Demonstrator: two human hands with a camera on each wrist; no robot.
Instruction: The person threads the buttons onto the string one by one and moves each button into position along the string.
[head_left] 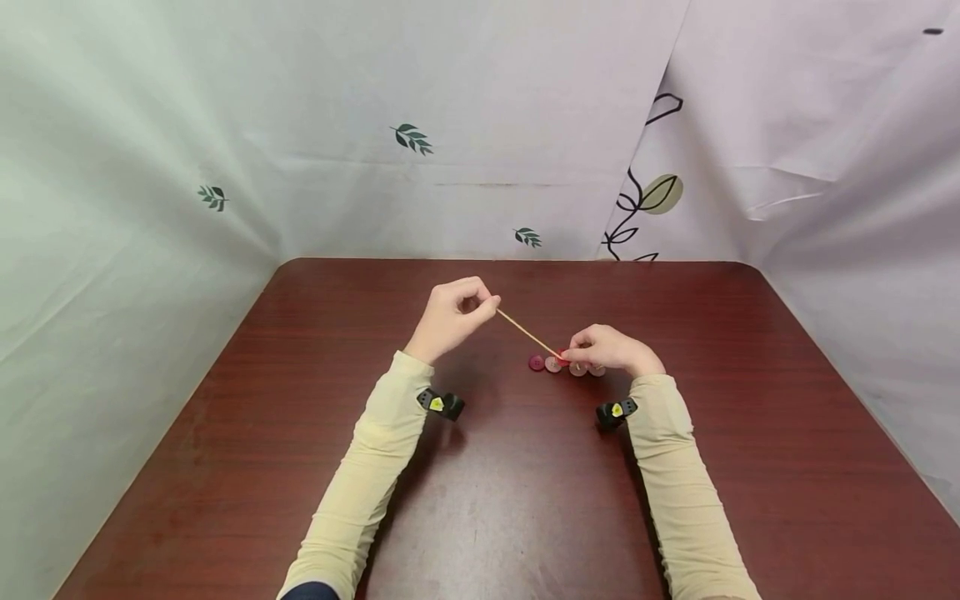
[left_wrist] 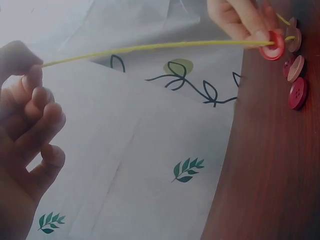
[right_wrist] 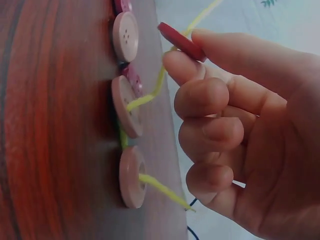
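Observation:
Raised over the table, my left hand (head_left: 450, 321) pinches one end of a yellow string (left_wrist: 150, 46) between thumb and fingertip. The string runs taut and slanting down to a red button (left_wrist: 272, 46) and passes through it. My right hand (head_left: 609, 348) pinches that red button by its edge, thumb on one face, just above the table. Beyond it the string leads to a pink button (right_wrist: 127, 106), then to a second pink button (right_wrist: 131, 177) with a loose tail coming out. Both threaded pink buttons lie close to the tabletop.
Beside the threaded ones lie a loose pink button (right_wrist: 125, 36) and a dark magenta button (head_left: 536, 362); another magenta button (right_wrist: 133, 80) is partly hidden behind. The brown wooden table (head_left: 495, 500) meets a pale curtain (head_left: 480, 83) with leaf prints at the back and sides.

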